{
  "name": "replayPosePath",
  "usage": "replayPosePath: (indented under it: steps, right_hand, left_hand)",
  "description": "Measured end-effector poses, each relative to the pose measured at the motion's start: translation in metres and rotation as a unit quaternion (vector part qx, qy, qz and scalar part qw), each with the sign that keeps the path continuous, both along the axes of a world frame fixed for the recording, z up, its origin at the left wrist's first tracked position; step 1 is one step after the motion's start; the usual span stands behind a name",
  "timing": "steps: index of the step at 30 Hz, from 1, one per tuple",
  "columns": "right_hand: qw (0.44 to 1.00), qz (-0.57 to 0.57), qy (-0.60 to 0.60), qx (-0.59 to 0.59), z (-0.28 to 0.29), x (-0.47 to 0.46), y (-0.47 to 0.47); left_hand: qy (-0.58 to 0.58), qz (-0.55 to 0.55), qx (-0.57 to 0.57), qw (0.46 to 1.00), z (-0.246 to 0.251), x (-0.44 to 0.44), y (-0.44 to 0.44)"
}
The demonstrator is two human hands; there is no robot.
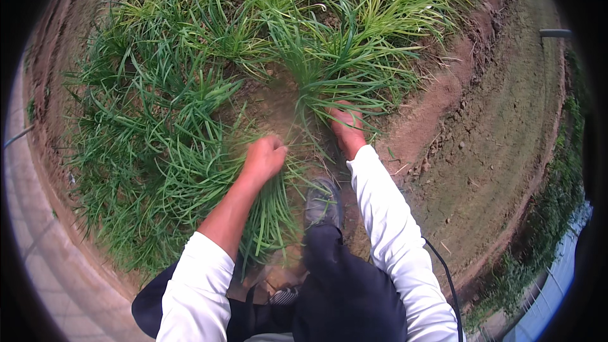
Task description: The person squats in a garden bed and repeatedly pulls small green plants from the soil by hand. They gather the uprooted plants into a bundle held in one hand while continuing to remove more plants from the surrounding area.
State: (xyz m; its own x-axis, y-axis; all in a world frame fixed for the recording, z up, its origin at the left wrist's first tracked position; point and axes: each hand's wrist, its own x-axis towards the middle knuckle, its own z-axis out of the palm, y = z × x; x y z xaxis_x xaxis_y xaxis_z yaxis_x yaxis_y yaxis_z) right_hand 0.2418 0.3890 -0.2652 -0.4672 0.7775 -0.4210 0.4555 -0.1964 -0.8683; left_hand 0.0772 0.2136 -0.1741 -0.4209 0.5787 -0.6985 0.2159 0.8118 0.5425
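Note:
My left hand (pixel 266 156) is curled into a fist over a bunch of long, narrow green leaves (pixel 275 209), like garlic chives, which fan out below it toward me. My right hand (pixel 348 126) is low, at the near right side of a standing leafy clump (pixel 313 76). Leaves of that clump hang across its fingers, so whether they grip stems or a tool is hidden. Between and beyond the two hands is a patch of brown soil (pixel 270 99), partly blurred.
Dense rows of the same plants (pixel 142 152) stretch left and ahead. A dark shoe (pixel 324 204) stands on the soil just below my hands. Bare earth (pixel 489 152) lies to the right, and a pale paved strip (pixel 42 247) runs along the left. A black cable (pixel 446 270) hangs beside my right sleeve.

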Motion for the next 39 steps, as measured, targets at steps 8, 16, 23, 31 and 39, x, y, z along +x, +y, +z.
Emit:
replayPosePath:
  steps: [8, 16, 23, 31, 39]
  right_hand:
    - [0.856, 0.333, -0.395, -0.013, 0.12, 0.089, 0.002]
    - [0.977, -0.184, -0.026, -0.102, 0.095, 0.088, 0.012]
    - [0.97, -0.127, -0.063, 0.199, 0.122, 0.091, 0.039]
    - [0.891, 0.116, -0.153, 0.412, 0.143, 0.092, 0.066]
    - [0.962, -0.233, -0.002, -0.14, 0.118, 0.096, 0.041]
  left_hand:
    - [-0.003, -0.008, 0.011, 1.0, -0.009, 0.001, -0.005]
    - [0.005, -0.022, 0.009, 1.0, -0.006, 0.002, -0.005]
    - [-0.023, 0.005, -0.003, 1.0, -0.001, 0.0, -0.006]
    - [0.021, -0.071, 0.03, 0.997, -0.003, 0.003, 0.006]
    - [0.001, -0.096, 0.022, 0.995, 0.034, 0.017, 0.032]
